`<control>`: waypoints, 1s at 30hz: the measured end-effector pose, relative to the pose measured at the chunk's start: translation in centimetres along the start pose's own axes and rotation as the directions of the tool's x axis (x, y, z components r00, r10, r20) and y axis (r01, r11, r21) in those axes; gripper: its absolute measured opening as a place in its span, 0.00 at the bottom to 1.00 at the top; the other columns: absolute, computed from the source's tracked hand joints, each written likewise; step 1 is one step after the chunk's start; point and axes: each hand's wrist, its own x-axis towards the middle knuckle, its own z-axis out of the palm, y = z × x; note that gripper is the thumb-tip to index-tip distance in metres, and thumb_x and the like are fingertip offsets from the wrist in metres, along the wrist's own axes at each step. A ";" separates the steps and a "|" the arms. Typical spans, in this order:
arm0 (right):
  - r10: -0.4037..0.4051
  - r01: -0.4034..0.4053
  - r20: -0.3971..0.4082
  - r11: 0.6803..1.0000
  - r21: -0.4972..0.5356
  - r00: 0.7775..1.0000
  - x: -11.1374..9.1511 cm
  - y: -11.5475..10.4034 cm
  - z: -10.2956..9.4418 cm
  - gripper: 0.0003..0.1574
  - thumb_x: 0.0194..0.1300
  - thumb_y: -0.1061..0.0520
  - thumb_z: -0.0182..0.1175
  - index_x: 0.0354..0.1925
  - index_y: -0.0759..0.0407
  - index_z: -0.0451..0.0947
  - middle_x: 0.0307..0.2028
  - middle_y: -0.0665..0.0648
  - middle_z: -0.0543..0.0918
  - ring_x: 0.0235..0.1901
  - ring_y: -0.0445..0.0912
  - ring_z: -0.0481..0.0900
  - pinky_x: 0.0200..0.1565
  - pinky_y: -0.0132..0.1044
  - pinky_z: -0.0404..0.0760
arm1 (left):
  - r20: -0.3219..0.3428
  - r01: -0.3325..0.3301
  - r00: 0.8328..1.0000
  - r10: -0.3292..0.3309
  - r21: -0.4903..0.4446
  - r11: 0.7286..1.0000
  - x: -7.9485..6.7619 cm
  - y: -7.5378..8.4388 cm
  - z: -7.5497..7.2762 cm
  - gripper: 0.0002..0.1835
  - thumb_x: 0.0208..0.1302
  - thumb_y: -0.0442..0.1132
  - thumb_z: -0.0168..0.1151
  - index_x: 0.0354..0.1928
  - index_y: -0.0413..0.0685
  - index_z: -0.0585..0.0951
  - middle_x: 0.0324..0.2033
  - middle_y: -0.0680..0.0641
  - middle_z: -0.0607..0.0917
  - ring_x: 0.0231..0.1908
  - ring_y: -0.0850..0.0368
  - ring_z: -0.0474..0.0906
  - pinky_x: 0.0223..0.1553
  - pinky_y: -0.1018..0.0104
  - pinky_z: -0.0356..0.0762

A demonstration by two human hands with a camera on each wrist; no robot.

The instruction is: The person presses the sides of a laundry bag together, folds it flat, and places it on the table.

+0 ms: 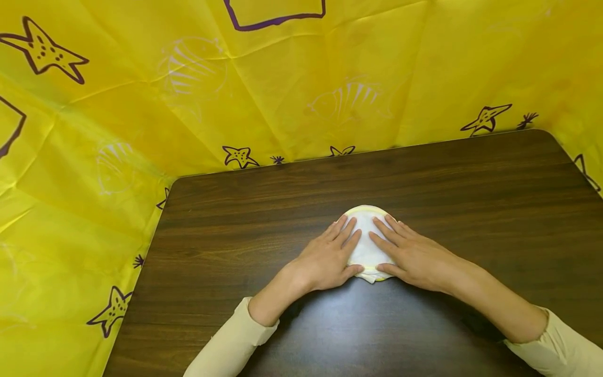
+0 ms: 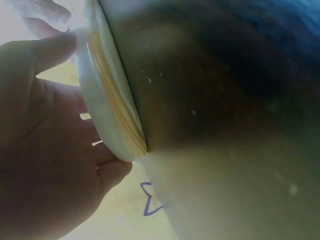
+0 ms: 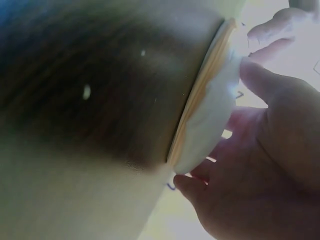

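A folded white cloth with yellow edging (image 1: 368, 246) lies on the dark wooden table, its far side rounded and a small flap sticking out at the near side. My left hand (image 1: 327, 257) rests on its left part, fingers straight and spread, thumb at the near edge. Mirroring it, my right hand (image 1: 414, 257) lies over the right part with its fingers spread too. In the left wrist view, the cloth (image 2: 97, 100) shows stacked layers with a yellow band between white ones. From the right wrist, the same layered edge of the cloth (image 3: 215, 117) appears under the fingertips.
The dark wood-grain table (image 1: 264, 209) has rounded far corners. Behind it and along its left and right sides hangs a yellow sheet (image 1: 282, 94) printed with starfish, fish and shells. Light sleeves (image 1: 235, 335) cover both forearms.
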 end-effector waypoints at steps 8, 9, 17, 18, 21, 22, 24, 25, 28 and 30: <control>0.006 -0.006 0.004 1.000 -0.010 1.000 0.2 0.0 0.2 0.44 0.71 0.43 0.58 0.74 0.64 0.60 0.75 0.68 0.53 0.75 0.64 0.46 0.70 0.59 0.54 | 0.017 0.010 1.000 -0.011 0.044 0.999 0.2 0.2 0.0 0.41 0.75 0.63 0.40 0.79 0.45 0.51 0.78 0.41 0.41 0.77 0.47 0.31 0.75 0.58 0.35; 0.007 -0.007 0.006 1.000 -0.011 1.000 0.2 0.0 0.2 0.44 0.71 0.42 0.58 0.74 0.64 0.60 0.75 0.68 0.53 0.75 0.64 0.46 0.70 0.59 0.54 | 0.021 0.013 1.000 -0.014 0.046 0.999 0.2 0.2 0.1 0.41 0.75 0.63 0.40 0.79 0.45 0.51 0.78 0.42 0.41 0.77 0.47 0.30 0.75 0.58 0.34; 0.015 -0.015 0.029 1.000 0.007 0.999 0.4 0.0 0.3 0.44 0.72 0.43 0.57 0.74 0.65 0.59 0.76 0.68 0.52 0.75 0.64 0.45 0.70 0.61 0.53 | 0.052 0.031 0.998 -0.033 0.047 0.998 0.3 0.3 0.2 0.41 0.76 0.64 0.38 0.79 0.46 0.48 0.78 0.42 0.37 0.76 0.47 0.27 0.75 0.58 0.32; 0.017 -0.017 0.033 1.000 0.010 0.999 0.4 0.0 0.3 0.44 0.72 0.42 0.57 0.74 0.64 0.58 0.76 0.68 0.51 0.75 0.64 0.44 0.70 0.61 0.53 | 0.055 0.034 0.998 -0.036 0.047 0.998 0.3 0.3 0.3 0.41 0.76 0.64 0.37 0.79 0.46 0.47 0.78 0.43 0.37 0.76 0.47 0.27 0.75 0.58 0.32; 0.012 -0.013 0.036 1.000 0.019 0.999 0.4 0.0 0.2 0.44 0.73 0.42 0.56 0.74 0.65 0.58 0.76 0.68 0.51 0.75 0.64 0.44 0.70 0.61 0.53 | 0.067 0.046 0.997 -0.049 0.053 0.998 0.4 0.4 0.3 0.41 0.76 0.64 0.36 0.79 0.46 0.46 0.78 0.43 0.36 0.76 0.48 0.25 0.75 0.58 0.31; 0.009 -0.010 0.036 1.000 0.020 0.999 0.4 0.0 0.3 0.44 0.73 0.42 0.55 0.74 0.65 0.58 0.76 0.68 0.51 0.75 0.65 0.44 0.70 0.62 0.53 | 0.073 0.050 0.996 -0.054 0.054 0.997 0.4 0.5 0.3 0.41 0.76 0.64 0.35 0.79 0.46 0.46 0.78 0.43 0.35 0.76 0.48 0.25 0.75 0.58 0.31; 0.007 -0.008 0.037 1.000 0.016 0.999 0.4 0.0 0.2 0.43 0.73 0.42 0.55 0.74 0.65 0.58 0.76 0.69 0.51 0.75 0.65 0.44 0.69 0.63 0.53 | 0.081 0.056 0.995 -0.060 0.058 0.997 0.5 0.6 0.3 0.41 0.76 0.63 0.34 0.79 0.46 0.45 0.78 0.43 0.35 0.76 0.48 0.24 0.75 0.57 0.30; 0.006 -0.006 0.038 1.000 0.011 0.999 0.4 0.0 0.2 0.43 0.73 0.42 0.55 0.74 0.65 0.58 0.76 0.69 0.51 0.75 0.66 0.45 0.69 0.63 0.54 | 0.086 0.057 0.994 -0.063 0.063 0.996 0.6 0.7 0.3 0.41 0.76 0.63 0.34 0.79 0.46 0.44 0.78 0.43 0.34 0.76 0.48 0.23 0.75 0.57 0.30; 0.004 -0.004 0.045 1.000 0.003 0.999 0.5 0.0 0.2 0.43 0.74 0.42 0.54 0.74 0.66 0.58 0.75 0.70 0.51 0.74 0.66 0.45 0.69 0.64 0.54 | 0.100 0.064 0.992 -0.071 0.076 0.995 0.7 0.9 0.3 0.41 0.77 0.63 0.32 0.79 0.45 0.43 0.78 0.43 0.33 0.76 0.48 0.22 0.75 0.57 0.29; 0.001 -0.001 0.050 1.000 0.000 0.999 0.5 -0.1 0.2 0.43 0.74 0.42 0.54 0.74 0.66 0.58 0.75 0.70 0.50 0.74 0.67 0.45 0.68 0.64 0.54 | 0.107 0.070 0.991 -0.079 0.087 0.994 0.8 0.9 0.3 0.41 0.77 0.63 0.32 0.79 0.45 0.42 0.78 0.43 0.33 0.76 0.48 0.22 0.75 0.57 0.29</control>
